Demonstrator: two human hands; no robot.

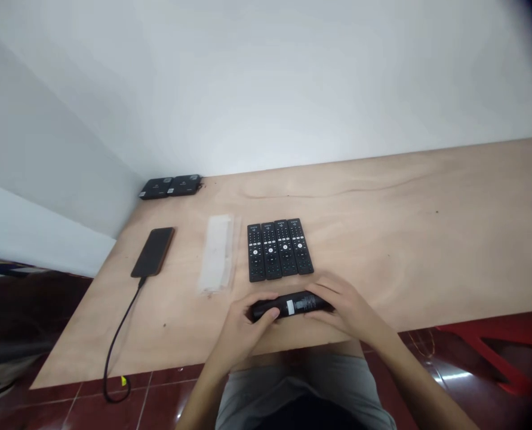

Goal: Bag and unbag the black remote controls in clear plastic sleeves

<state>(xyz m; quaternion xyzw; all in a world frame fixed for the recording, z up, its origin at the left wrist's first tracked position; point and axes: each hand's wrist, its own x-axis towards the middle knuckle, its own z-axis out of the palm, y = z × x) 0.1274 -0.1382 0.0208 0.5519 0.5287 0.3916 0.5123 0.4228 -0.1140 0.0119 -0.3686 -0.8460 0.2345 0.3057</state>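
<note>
Between my two hands lies a black remote control [299, 304], back side up, with a white label and printed text showing. My left hand [248, 319] grips its left end, thumb on top of the back. Around the right end, the fingers and thumb of my right hand [340, 304] are closed. Just beyond my hands, several black remote controls [278, 251] lie face up, side by side in a row. Left of that row is a stack of clear plastic sleeves [217, 254].
A phone [153, 252] lies on the left of the wooden table [404, 239], its black cable [113, 346] hanging over the front edge. Two black boxes [170, 186] sit in the back left corner by the wall. A red chair [494, 352] stands at the right.
</note>
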